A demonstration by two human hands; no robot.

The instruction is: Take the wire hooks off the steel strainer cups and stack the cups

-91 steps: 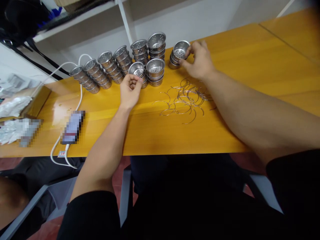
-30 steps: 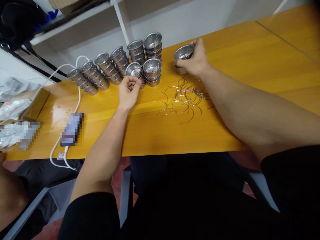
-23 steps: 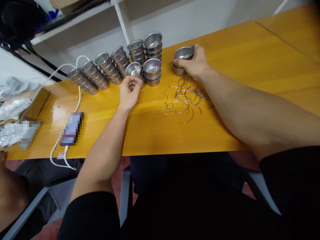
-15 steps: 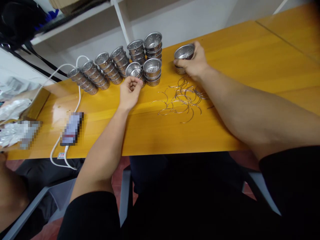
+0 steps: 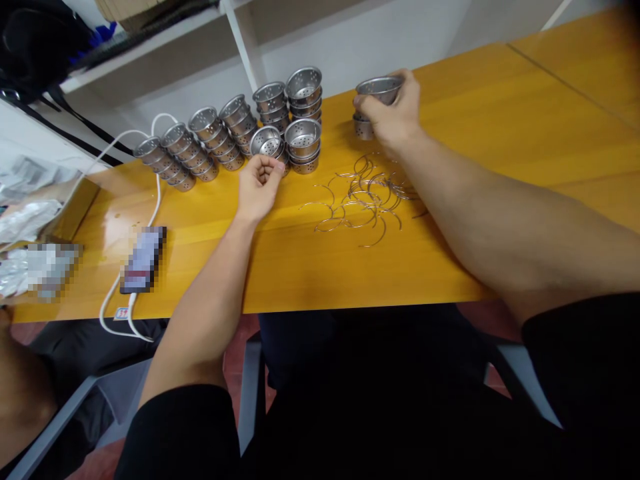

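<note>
My right hand (image 5: 397,113) is wrapped round a perforated metal cup (image 5: 379,87) at the back right, thumb on the near side and fingers behind. Below it shows another metal cup (image 5: 363,128) standing on the table; I cannot tell whether the two touch. My left hand (image 5: 260,185) is closed, thumb against curled fingers, just in front of a short stack of cups (image 5: 267,140). Whatever its fingers may pinch is hidden. Beside that stands another short stack (image 5: 304,141). Thin curved metal wires (image 5: 370,200) lie in a loose heap between my forearms.
Several taller stacks of metal cups (image 5: 203,137) line the back left of the wooden table (image 5: 300,273). A phone (image 5: 144,260) lies left, with a white cable (image 5: 159,197). Plastic bags (image 5: 25,220) lie at the far left. Another person's arm (image 5: 23,393) shows at lower left.
My right hand has moved slightly up and to the right with its cup, which now stands out more from the cup below. My left hand has stayed in place.
</note>
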